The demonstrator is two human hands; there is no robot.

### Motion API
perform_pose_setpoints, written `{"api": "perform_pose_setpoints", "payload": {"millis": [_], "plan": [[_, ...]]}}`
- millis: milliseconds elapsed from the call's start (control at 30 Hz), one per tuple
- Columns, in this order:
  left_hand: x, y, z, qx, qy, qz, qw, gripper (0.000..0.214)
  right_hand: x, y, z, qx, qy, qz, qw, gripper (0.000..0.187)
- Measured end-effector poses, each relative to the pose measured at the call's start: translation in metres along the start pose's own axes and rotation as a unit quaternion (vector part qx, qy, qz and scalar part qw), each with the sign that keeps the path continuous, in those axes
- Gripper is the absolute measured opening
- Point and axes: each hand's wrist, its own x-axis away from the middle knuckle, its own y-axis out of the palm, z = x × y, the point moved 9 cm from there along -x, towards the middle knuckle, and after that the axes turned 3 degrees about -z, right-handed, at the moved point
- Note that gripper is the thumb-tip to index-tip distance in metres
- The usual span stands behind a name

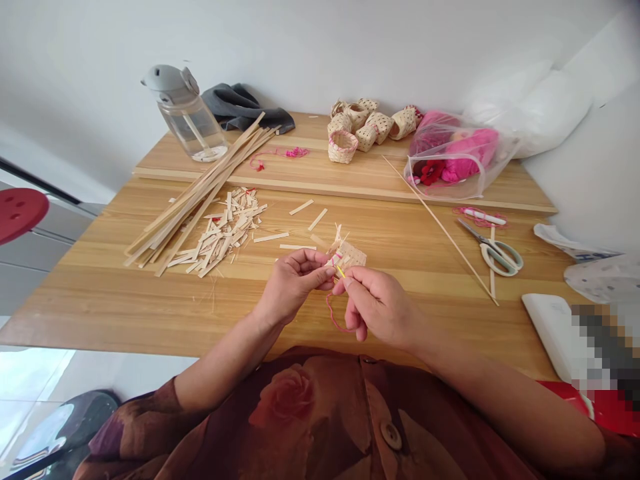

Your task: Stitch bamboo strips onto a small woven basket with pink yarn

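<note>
A small woven basket point(356, 256) of pale flat strips, with loose strip ends sticking up, is pinched at its rim by my left hand point(293, 283). Pink yarn point(330, 312) is stitched along that rim and hangs down in a loop between my hands. My right hand point(377, 303) grips a thin yellow needle point(341, 271), its tip against the rim close to my left thumb. The fingers of both hands are closed, and they hide part of the basket's near side.
Strip offcuts point(227, 230) and a bundle of long strips point(205, 190) lie to the left, near a water bottle point(193, 127). Several woven baskets point(343, 148) stand at the back beside a bag of pink yarn point(473, 157). Scissors point(500, 257) and a long thin stick point(440, 230) lie right.
</note>
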Motion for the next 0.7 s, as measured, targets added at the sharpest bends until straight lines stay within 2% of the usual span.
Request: {"api": "perform_pose_setpoints", "payload": {"millis": [300, 500, 600, 667, 700], "plan": [[0.0, -0.001, -0.003, -0.014, 0.006, 0.0, 1.0, 0.031, -0.003, -0.002, 0.004, -0.003, 0.01, 0.006, 1.0, 0.025], [0.0, -0.002, -0.001, -0.057, 0.032, 0.013, 0.998, 0.03, -0.004, -0.001, 0.004, -0.004, 0.018, 0.001, 1.0, 0.025], [0.005, -0.004, 0.011, -0.14, 0.101, 0.044, 0.984, 0.025, -0.003, 0.001, 0.006, -0.011, 0.023, -0.007, 1.0, 0.025], [0.015, -0.001, 0.029, -0.241, 0.202, 0.074, 0.946, 0.016, -0.002, 0.003, 0.008, -0.035, 0.016, -0.013, 0.999, 0.027], [0.023, 0.004, 0.04, -0.298, 0.266, 0.084, 0.913, 0.01, -0.001, 0.004, 0.008, -0.051, 0.009, -0.017, 0.998, 0.028]]}}
